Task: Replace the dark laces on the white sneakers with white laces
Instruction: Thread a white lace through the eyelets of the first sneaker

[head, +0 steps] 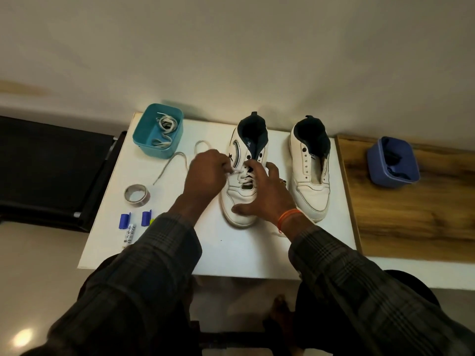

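Wood-grain side table (401,214), plastic tubs (392,163)

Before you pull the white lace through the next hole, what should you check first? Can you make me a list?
1. Left hand pinches the white lace: ok.
2. Right hand rests on the left sneaker to steady it: ok.
3. Lower eyelets already laced in white: ok.
4. Upper eyelets free: ok, the dark holes near the collar show nothing in them.
5. Loose lace tail on the table free of knots: ok, it lies in an open loop.
6. Lace tip neat enough to thread: cannot tell, the fingers hide it.
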